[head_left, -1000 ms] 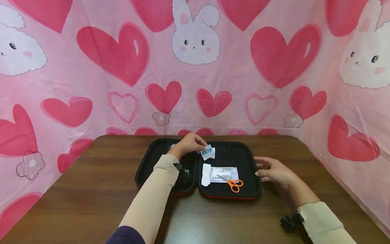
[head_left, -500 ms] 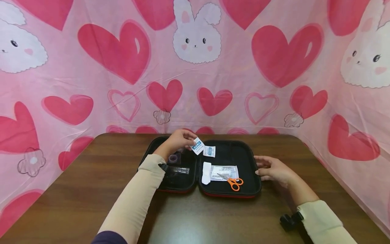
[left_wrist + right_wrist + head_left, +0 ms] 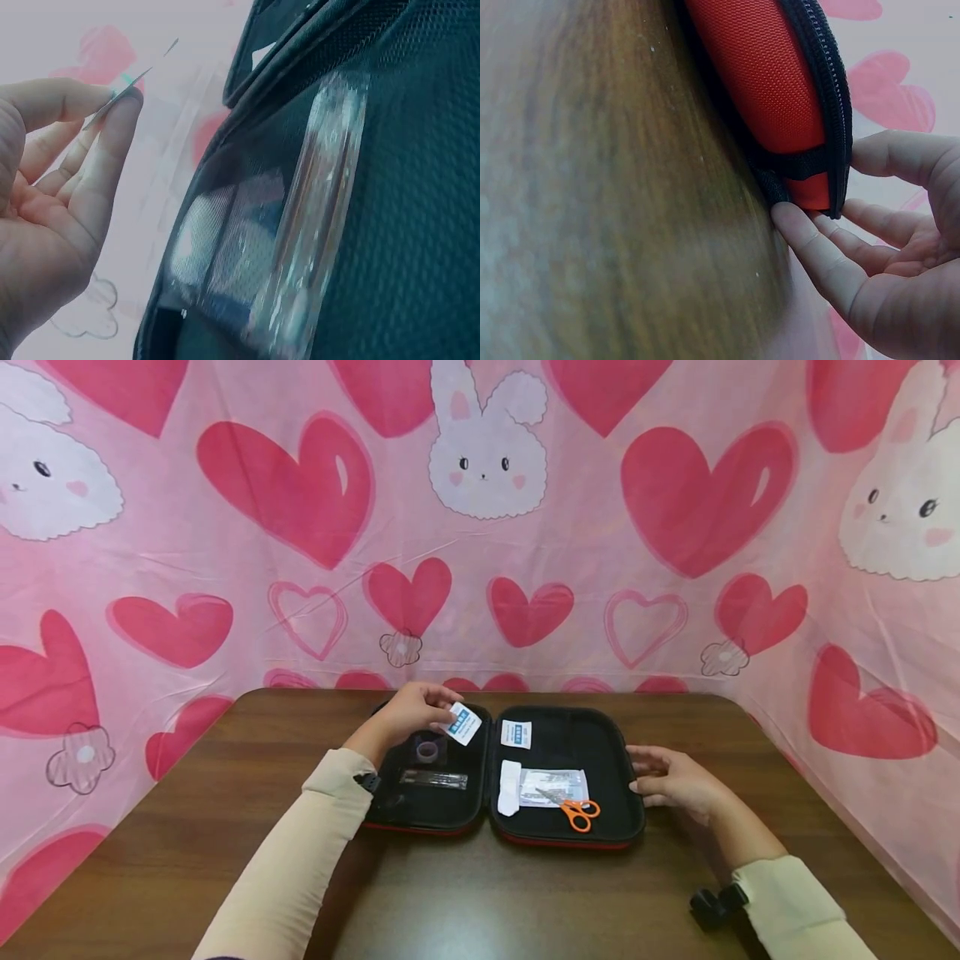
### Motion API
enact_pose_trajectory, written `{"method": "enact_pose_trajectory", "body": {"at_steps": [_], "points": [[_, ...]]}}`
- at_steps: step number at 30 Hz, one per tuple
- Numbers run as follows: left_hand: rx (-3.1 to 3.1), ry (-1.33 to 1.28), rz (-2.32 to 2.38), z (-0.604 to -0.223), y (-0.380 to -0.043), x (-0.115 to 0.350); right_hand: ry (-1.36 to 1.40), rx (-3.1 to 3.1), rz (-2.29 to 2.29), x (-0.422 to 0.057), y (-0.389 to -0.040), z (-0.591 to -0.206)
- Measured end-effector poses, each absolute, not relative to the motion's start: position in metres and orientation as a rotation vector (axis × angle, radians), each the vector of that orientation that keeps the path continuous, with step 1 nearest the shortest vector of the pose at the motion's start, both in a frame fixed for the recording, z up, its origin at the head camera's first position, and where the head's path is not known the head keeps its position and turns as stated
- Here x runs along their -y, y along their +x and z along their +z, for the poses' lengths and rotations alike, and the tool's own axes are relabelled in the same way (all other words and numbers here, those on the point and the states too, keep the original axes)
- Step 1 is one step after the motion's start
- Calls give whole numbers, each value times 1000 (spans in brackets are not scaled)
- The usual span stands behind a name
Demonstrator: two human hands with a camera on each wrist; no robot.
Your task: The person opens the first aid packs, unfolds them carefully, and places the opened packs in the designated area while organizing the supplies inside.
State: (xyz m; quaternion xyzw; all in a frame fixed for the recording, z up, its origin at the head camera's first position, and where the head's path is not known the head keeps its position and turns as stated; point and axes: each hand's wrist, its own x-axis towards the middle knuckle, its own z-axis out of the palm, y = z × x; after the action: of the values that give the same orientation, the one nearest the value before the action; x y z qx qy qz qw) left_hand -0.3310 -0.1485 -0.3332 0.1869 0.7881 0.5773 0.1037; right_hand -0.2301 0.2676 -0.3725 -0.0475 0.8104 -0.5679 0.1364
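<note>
My left hand (image 3: 408, 714) pinches a small white-and-blue sachet, like an alcohol prep pad (image 3: 463, 725), above the left half of an open first-aid case (image 3: 600, 752). In the left wrist view the sachet (image 3: 124, 94) shows edge-on between thumb and fingertip. A second sachet (image 3: 516, 734) lies at the back of the case's right half. My right hand (image 3: 675, 783) holds the case's right edge; in the right wrist view its fingers (image 3: 885, 154) and thumb are on the zipped rim of the red shell (image 3: 765, 75).
Orange-handled scissors (image 3: 581, 814) lie over a white packet (image 3: 562, 779) beside a white strip-like item (image 3: 509, 789). The left half holds a purplish ring-shaped roll (image 3: 427, 752) and a clear packet of slim sticks (image 3: 435, 779). The wooden table (image 3: 495, 893) ends at a pink curtain.
My left hand has moved left with the sachet, from the case's right half to over the left half, uncovering the second sachet and the roll. My right hand has stayed at the edge.
</note>
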Motion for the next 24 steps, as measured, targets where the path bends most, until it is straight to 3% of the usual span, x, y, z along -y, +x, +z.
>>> {"method": "enact_pose_trajectory", "body": {"at_steps": [24], "points": [[-2347, 404, 1874, -346, -299, 233, -148, -2344, -1658, -268, -231, -375]]}}
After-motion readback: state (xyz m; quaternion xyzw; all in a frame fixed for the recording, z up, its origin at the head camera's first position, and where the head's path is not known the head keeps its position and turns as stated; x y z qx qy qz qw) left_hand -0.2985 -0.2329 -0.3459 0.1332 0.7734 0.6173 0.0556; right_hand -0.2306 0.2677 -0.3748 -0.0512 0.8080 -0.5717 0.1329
